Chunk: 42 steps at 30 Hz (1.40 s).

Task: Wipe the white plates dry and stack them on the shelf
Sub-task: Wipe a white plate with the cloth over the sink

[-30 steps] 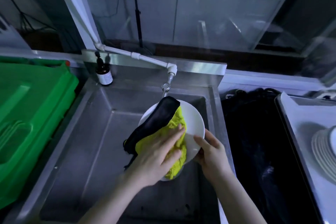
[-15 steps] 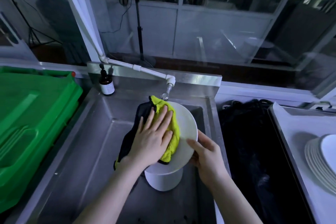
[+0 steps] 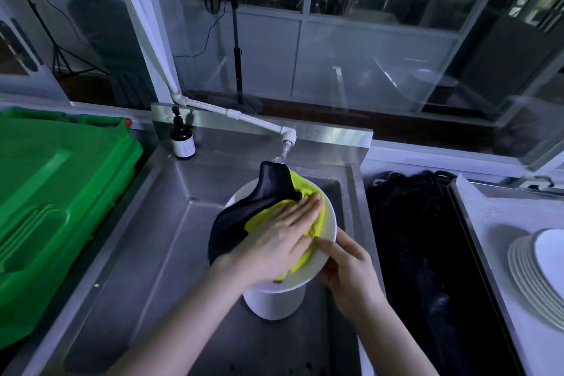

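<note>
White plate is held tilted over the steel sink, its face turned toward the camera. Right hand grips the plate at its lower right rim, thumb lying across the front face, fingers wrapped behind the edge. Left hand lies flat and open on the plate face, fingers extended and together, pressing a cloth against it. The cloth is yellow on one side and black on the other; the black part folds up over the top left of the plate and its peak stands just below the tap nozzle. Yellow part shows under and beside the left fingers and runs down to the lower rim.

Directly below the plate, a white cylindrical container stands in the sink basin; its top is hidden by the plate.

A white pipe runs from the window frame across to the tap. A small dark bottle with a white label stands at the back left corner of the sink. Green plastic crate sits to the left of the sink. To the right of the sink is a dark bin or bag, contents not discernible. On the counter at far right, a stack of white plates leans, partly cut off by the frame edge.
</note>
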Each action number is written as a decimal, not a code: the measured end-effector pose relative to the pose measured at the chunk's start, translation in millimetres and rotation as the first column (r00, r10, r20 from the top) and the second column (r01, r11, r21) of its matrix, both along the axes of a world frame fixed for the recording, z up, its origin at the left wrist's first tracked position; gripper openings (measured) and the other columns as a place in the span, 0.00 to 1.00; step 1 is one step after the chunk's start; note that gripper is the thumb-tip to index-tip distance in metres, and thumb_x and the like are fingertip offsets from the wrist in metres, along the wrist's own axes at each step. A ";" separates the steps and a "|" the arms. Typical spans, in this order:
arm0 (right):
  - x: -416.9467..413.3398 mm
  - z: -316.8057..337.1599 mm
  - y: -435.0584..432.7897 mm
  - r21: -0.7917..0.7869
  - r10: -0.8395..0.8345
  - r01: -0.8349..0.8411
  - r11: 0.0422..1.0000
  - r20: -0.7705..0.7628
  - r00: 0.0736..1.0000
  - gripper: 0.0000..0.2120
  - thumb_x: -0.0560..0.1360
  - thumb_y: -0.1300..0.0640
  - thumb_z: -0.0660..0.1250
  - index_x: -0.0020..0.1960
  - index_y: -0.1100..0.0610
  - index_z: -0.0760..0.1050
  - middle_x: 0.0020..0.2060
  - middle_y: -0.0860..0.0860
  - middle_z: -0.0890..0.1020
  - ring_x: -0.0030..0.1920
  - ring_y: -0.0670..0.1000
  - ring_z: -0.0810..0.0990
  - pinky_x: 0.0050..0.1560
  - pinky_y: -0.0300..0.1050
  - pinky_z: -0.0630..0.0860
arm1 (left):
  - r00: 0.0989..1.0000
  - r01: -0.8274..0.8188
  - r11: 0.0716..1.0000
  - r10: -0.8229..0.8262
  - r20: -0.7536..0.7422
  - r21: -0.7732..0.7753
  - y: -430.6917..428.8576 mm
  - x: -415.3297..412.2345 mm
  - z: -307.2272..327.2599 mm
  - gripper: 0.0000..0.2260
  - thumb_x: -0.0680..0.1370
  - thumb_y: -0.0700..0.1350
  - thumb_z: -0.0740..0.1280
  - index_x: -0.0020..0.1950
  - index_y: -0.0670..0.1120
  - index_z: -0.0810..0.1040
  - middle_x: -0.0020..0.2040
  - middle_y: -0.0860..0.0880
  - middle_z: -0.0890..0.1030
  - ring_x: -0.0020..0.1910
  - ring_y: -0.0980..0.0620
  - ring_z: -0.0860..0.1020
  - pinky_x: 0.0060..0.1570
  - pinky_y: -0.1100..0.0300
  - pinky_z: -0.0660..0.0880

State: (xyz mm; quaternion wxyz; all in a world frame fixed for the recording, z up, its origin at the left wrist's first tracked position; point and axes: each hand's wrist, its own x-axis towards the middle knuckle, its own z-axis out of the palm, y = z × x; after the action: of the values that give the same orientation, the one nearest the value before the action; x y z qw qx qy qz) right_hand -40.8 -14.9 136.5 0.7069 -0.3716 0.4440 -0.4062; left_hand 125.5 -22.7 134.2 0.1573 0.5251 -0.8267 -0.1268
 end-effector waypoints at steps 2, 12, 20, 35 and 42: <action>-1.4 2.5 0.9 -0.010 -0.025 0.025 1.000 -0.007 1.000 0.16 0.78 0.66 0.63 0.57 0.52 0.84 0.47 0.58 0.86 0.43 0.55 0.85 0.40 0.51 0.82 | 0.999 -0.046 0.999 0.045 0.023 0.009 -16.0 16.9 7.4 0.28 0.84 0.47 0.57 0.80 0.47 0.46 0.78 0.54 0.42 0.79 0.55 0.45 0.76 0.59 0.44; -16.1 22.7 -14.2 -0.090 -0.119 0.119 0.989 -0.003 0.993 0.14 0.78 0.68 0.62 0.54 0.57 0.84 0.42 0.58 0.85 0.39 0.55 0.82 0.33 0.48 0.81 | 0.998 -0.052 0.998 0.052 -0.025 -0.028 31.2 -5.1 -6.7 0.26 0.82 0.52 0.47 0.79 0.45 0.51 0.80 0.50 0.47 0.79 0.51 0.47 0.77 0.52 0.49; -9.6 2.6 7.5 -0.005 -0.007 0.007 1.000 -0.004 1.000 0.14 0.78 0.66 0.63 0.54 0.54 0.85 0.43 0.58 0.85 0.41 0.55 0.83 0.41 0.51 0.81 | 0.992 -0.025 0.997 0.034 -0.125 0.073 -15.9 -4.2 2.9 0.27 0.83 0.43 0.57 0.80 0.45 0.49 0.79 0.51 0.43 0.79 0.54 0.45 0.76 0.58 0.49; -17.1 6.2 -0.7 -0.084 0.056 -0.060 0.995 -0.052 0.997 0.14 0.76 0.63 0.67 0.59 0.54 0.83 0.49 0.59 0.85 0.48 0.58 0.84 0.50 0.60 0.81 | 0.963 -0.134 0.988 0.149 -0.227 0.077 -11.0 -36.0 -2.8 0.27 0.84 0.42 0.53 0.80 0.47 0.44 0.78 0.54 0.36 0.78 0.53 0.35 0.76 0.55 0.36; -20.3 2.2 -6.1 0.066 -0.102 0.099 0.993 0.047 0.994 0.15 0.77 0.68 0.63 0.53 0.57 0.85 0.44 0.58 0.85 0.40 0.54 0.84 0.38 0.50 0.83 | 0.516 -0.182 0.931 0.364 -0.775 0.316 -29.7 -5.7 32.0 0.24 0.75 0.24 0.56 0.66 0.42 0.76 0.72 0.49 0.71 0.69 0.52 0.72 0.71 0.60 0.66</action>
State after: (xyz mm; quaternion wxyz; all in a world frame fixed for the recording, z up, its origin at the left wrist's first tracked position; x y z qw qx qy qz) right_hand -61.1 -21.0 138.7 0.7080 -0.3158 0.4570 -0.4361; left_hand 119.8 -52.4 166.2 0.4899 0.5410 -0.5468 -0.4103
